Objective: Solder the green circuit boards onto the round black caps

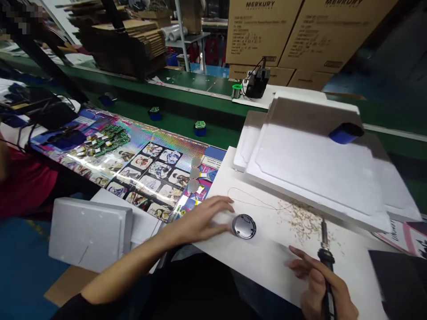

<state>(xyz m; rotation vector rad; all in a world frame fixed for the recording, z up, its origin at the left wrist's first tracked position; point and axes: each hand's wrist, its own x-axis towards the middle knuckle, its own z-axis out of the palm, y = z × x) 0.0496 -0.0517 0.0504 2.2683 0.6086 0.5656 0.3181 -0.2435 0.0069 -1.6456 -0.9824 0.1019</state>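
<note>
My left hand [203, 220] lies on the white foam sheet [267, 258] with fingers stretched out, its fingertips touching a round silver disc [244, 226]. My right hand [320, 284] grips the black handle of a soldering iron [325, 246], its metal tip pointing up the sheet toward a scatter of small solder scraps [300, 218]. A thin wire [253, 199] loops across the sheet above the disc.
Stacked white foam trays [316, 164] with a blue object [345, 132] on top sit to the right. A colourful printed sheet [150, 164] holds several small green circuit boards [106, 140]. A grey foam block [90, 233] lies left. A solder reel [236, 90], green conveyor and cardboard boxes [267, 31] stand behind. A red sleeve [23, 186] of another person is at left.
</note>
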